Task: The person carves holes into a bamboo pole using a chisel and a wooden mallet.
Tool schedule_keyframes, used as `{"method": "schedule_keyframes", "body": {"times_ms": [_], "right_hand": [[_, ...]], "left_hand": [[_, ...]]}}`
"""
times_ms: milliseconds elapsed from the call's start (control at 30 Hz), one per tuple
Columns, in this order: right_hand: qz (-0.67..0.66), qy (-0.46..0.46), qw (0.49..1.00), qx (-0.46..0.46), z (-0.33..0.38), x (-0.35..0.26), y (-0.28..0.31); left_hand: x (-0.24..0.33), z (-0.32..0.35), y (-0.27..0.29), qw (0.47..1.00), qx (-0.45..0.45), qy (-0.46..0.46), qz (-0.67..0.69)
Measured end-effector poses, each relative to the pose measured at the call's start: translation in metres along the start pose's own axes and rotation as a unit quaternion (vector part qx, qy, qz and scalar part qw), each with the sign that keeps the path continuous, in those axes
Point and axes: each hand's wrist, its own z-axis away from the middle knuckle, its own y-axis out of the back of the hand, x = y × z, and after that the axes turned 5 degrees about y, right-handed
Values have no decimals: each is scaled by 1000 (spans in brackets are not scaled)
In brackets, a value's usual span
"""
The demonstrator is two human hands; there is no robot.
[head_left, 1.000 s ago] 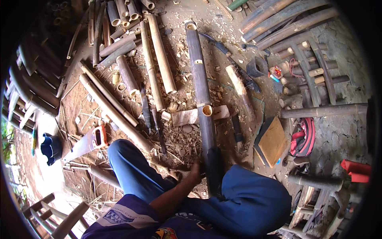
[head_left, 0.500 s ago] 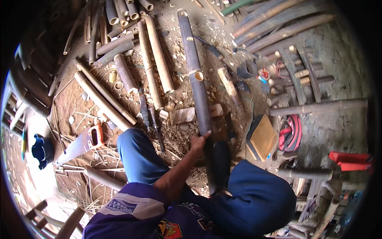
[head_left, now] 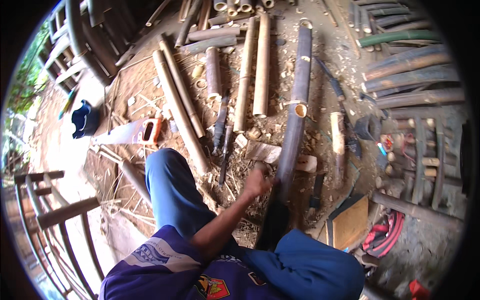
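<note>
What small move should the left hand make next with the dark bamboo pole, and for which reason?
Perhaps the left hand should take a firm hold on the dark bamboo pole. The hand is right by the pole's nearer part, and the pole, which is round, lies across a pale wooden block, so it might roll if not steadied.

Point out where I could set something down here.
Barest: the grey surface right of the red-striped bag, below the bamboo pole, and sunlit ground between the blue container and bamboo frame, though glare hides detail. Crowded: the chip-strewn ground around the left hand and dark bamboo tube, with the pale block close by.
</note>
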Motion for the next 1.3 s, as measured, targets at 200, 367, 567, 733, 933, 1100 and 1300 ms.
{"method": "schedule_keyframes", "body": {"times_ms": [200, 367, 567, 733, 933, 1100, 1300], "right_hand": [[-79, 151, 975, 144, -175, -79, 127], [167, 39, 955, 242, -246, -25, 140], [82, -25, 988, 126, -275, 47, 143], [-128, -1, 973, 192, -262, 89, 145], [-153, 63, 985, -48, -147, -61, 150], [-238, 104, 959, 114, -145, -4, 63], [-151, 80, 979, 111, -122, -24, 65]], "left_hand": [[-14, -48, 98, 901, 353, 147, -204], [-11, -53, 100, 898, 278, 178, -290], [-12, -57, 92, 909, 353, 127, -181], [-4, -54, 103, 931, 357, -80, 4], [55, -56, 112, 975, 206, 74, 33], [76, -75, 89, 979, 161, -30, 122], [110, -70, 103, 939, 55, -2, 339]]}}
